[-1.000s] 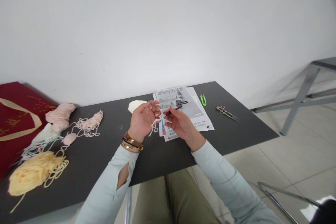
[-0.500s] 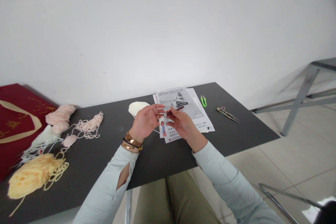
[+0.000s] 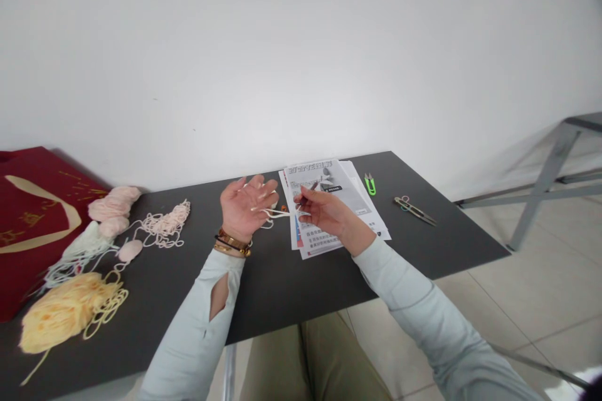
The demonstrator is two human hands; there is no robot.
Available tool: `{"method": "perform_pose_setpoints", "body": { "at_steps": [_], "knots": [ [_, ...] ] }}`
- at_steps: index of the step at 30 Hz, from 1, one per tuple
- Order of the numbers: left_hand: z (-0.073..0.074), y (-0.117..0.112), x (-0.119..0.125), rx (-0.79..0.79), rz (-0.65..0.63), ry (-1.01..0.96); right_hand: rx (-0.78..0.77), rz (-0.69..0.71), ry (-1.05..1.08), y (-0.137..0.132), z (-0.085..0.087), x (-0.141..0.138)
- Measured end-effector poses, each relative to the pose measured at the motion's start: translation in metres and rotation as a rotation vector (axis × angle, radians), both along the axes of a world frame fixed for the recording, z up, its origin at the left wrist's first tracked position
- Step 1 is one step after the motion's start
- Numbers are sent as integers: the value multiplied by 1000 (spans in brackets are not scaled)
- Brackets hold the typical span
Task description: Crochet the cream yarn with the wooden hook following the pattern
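My left hand (image 3: 243,207) is raised palm up over the dark table (image 3: 282,282), fingers spread, with a cream yarn strand (image 3: 271,214) looped round them. My right hand (image 3: 322,210) is just to its right, fingers pinched on a thin dark crochet hook (image 3: 309,190) that points up and left. The strand runs from my left fingers toward my right hand. Both hands hover above the left edge of some printed instruction sheets (image 3: 336,203).
A yellow yarn pile (image 3: 66,312), pink yarn (image 3: 164,222) and white yarn (image 3: 84,241) lie at the left beside a red bag (image 3: 28,219). Green snips (image 3: 371,184) and small scissors (image 3: 414,210) lie to the right of the sheets. Another table's metal legs (image 3: 540,188) stand far right.
My left hand has opened out and moved left, away from my right hand, and the strand is now stretched between them. The view has shifted slightly.
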State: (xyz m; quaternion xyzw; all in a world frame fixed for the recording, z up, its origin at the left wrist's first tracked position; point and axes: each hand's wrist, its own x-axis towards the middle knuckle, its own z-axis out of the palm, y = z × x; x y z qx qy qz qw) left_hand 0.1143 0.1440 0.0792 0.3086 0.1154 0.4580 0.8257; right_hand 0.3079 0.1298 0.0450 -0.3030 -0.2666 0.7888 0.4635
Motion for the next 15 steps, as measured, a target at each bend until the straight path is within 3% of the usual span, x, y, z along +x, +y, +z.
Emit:
{"method": "perform_pose_setpoints", "body": {
  "at_steps": [4, 8, 11, 15],
  "knots": [
    [-2, 2, -5, 54, 4, -173, -31, 12, -24, 0, -8, 0],
    [5, -3, 10, 77, 298, -194, -17, 18, -22, -2, -13, 0],
    [13, -8, 23, 234, 448, 47, 2, 9, -6, -3, -14, 2],
    [15, -10, 20, 619, 620, 649, 1, 18, 27, -5, -13, 5]
  ]
}}
